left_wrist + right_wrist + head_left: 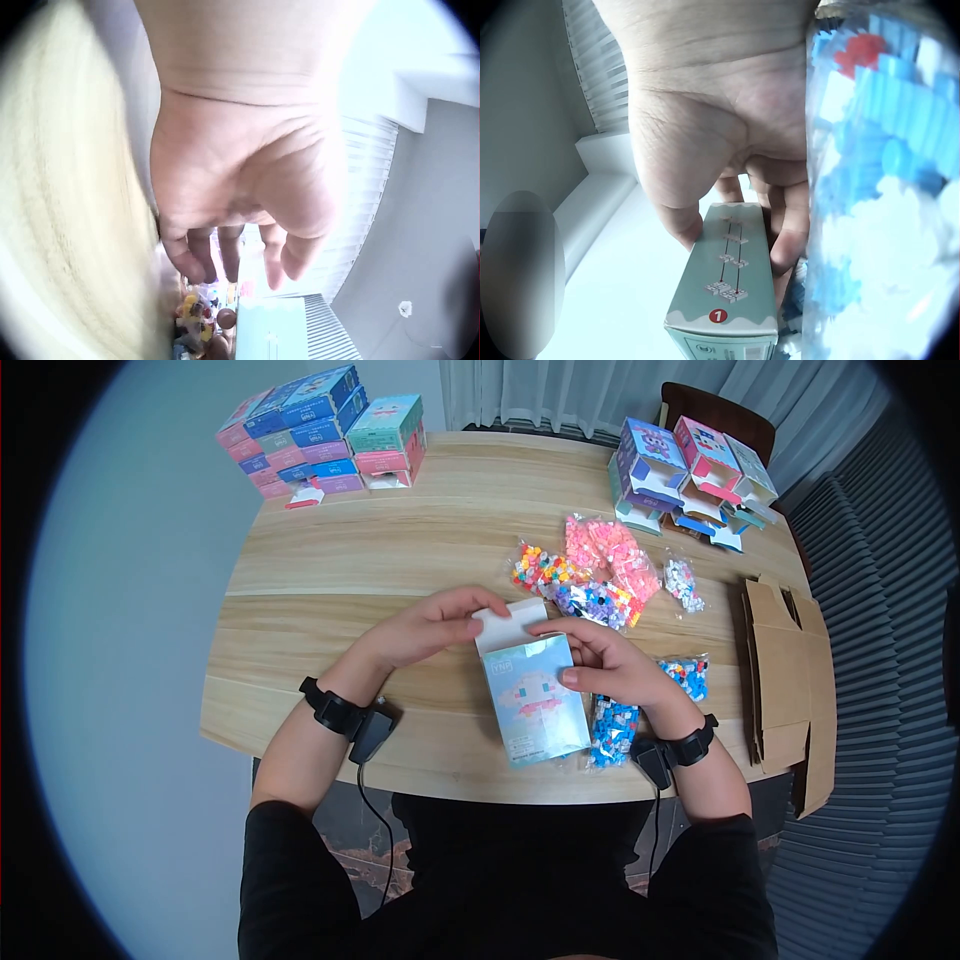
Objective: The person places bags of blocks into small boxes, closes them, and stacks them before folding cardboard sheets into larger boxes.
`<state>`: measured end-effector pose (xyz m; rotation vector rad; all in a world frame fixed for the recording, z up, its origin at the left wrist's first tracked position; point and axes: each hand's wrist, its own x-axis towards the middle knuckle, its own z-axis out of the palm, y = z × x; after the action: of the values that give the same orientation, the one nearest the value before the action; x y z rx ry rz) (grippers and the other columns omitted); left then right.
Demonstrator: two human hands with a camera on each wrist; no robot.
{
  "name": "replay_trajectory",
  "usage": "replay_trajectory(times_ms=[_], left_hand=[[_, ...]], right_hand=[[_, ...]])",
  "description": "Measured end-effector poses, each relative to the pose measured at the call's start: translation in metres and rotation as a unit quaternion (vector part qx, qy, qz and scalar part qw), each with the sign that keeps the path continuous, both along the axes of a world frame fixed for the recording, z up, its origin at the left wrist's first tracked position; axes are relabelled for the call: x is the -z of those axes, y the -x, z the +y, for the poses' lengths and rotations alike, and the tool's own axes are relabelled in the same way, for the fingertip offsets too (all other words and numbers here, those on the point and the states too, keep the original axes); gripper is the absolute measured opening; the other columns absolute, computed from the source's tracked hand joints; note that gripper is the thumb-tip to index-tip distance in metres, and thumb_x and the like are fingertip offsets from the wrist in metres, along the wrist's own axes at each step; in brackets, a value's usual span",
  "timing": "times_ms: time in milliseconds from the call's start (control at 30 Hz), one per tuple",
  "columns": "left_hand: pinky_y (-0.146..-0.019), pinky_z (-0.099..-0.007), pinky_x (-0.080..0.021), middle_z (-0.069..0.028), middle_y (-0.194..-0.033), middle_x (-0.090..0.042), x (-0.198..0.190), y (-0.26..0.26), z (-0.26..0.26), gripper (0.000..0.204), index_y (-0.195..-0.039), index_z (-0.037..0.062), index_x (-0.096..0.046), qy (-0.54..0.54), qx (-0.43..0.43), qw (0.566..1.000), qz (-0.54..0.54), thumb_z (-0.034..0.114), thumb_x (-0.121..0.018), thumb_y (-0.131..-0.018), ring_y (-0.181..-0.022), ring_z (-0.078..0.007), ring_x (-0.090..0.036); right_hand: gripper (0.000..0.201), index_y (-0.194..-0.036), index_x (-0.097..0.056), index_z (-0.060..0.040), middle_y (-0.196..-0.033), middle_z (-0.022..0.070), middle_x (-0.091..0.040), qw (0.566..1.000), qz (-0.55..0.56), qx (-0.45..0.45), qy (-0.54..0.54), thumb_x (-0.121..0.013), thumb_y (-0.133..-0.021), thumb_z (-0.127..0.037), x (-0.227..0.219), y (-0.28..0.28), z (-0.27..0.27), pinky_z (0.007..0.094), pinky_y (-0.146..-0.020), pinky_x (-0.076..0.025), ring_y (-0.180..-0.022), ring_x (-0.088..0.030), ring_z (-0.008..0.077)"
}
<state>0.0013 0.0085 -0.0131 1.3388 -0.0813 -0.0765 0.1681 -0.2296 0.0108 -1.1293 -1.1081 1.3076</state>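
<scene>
A light-blue cardboard box with a pixel-style character on its front is held tilted over the near part of the table. Its white top flap stands open. My left hand pinches that flap at its left edge with thumb and index finger. On the other side, my right hand grips the box near its upper right, thumb on the printed front. Numbered assembly drawings show on the side of the box in the right wrist view. A bag of blue blocks lies just right of the box.
Several bags of pink blocks and mixed-colour blocks lie beyond the hands. Closed boxes are stacked at back left, opened boxes at back right. Flattened brown cardboard lies along the right edge.
</scene>
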Motion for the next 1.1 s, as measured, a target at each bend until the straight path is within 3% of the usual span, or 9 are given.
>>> replay_trajectory(times_ms=[100, 500, 600, 900, 1100], left_hand=[[-0.086, -0.0257, -0.043, -0.0045, -0.116, -0.059, -0.001, -0.003, 0.000, 0.032, -0.122, 0.0056, -0.052, 0.146, -0.009, 0.989, 0.023, 0.027, -0.057, -0.098, -0.104, -0.0119, -0.055], [-0.079, -0.0250, -0.048, -0.0008, -0.105, -0.062, 0.003, -0.003, -0.005, 0.022, -0.116, 0.0048, -0.058, -0.011, -0.010, 1.000, 0.002, 0.018, -0.055, -0.099, -0.093, -0.0073, -0.057], [-0.088, -0.0257, -0.045, -0.0033, -0.110, -0.064, 0.003, -0.002, -0.001, 0.028, -0.118, 0.0026, -0.057, -0.024, -0.001, 1.000, 0.017, 0.022, -0.058, -0.098, -0.102, -0.0092, -0.058], [-0.090, -0.0271, -0.046, -0.0056, -0.111, -0.065, -0.005, -0.002, -0.002, 0.025, -0.116, -0.0005, -0.062, -0.052, -0.012, 0.998, 0.028, 0.009, -0.059, -0.094, -0.102, -0.0106, -0.060], [-0.091, -0.0290, -0.047, -0.0073, -0.116, -0.064, -0.002, -0.004, -0.003, 0.023, -0.115, 0.0002, -0.065, -0.068, 0.015, 0.996, -0.062, 0.012, -0.059, -0.096, -0.105, -0.0140, -0.060]], right_hand=[[0.051, -0.139, -0.042, -0.0049, -0.117, 0.0055, -0.059, 0.999, 0.006, 0.025, -0.029, -0.060, -0.091, 0.001, -0.002, 0.005, 0.003, 0.0198, -0.072, -0.048, -0.092, -0.058, 0.0050], [0.040, -0.116, -0.036, -0.0073, -0.116, 0.0083, -0.060, 0.997, 0.067, 0.031, -0.016, -0.063, -0.088, 0.004, 0.008, 0.002, 0.002, 0.0203, -0.066, -0.047, -0.089, -0.058, 0.0072], [0.042, -0.116, -0.035, -0.0076, -0.116, 0.0099, -0.060, 0.997, 0.067, 0.034, -0.011, -0.064, -0.088, 0.004, 0.009, 0.002, 0.003, 0.0207, -0.064, -0.047, -0.087, -0.059, 0.0080], [0.055, -0.132, -0.029, -0.0066, -0.114, 0.0113, -0.061, 0.997, 0.058, 0.047, 0.002, -0.063, -0.089, 0.001, 0.002, 0.003, 0.003, 0.0218, -0.065, -0.050, -0.084, -0.061, 0.0087], [0.062, -0.140, -0.030, -0.0058, -0.114, 0.0093, -0.061, 0.998, 0.040, 0.042, 0.002, -0.064, -0.089, 0.001, 0.002, 0.003, 0.002, 0.0214, -0.067, -0.050, -0.087, -0.061, 0.0081]])
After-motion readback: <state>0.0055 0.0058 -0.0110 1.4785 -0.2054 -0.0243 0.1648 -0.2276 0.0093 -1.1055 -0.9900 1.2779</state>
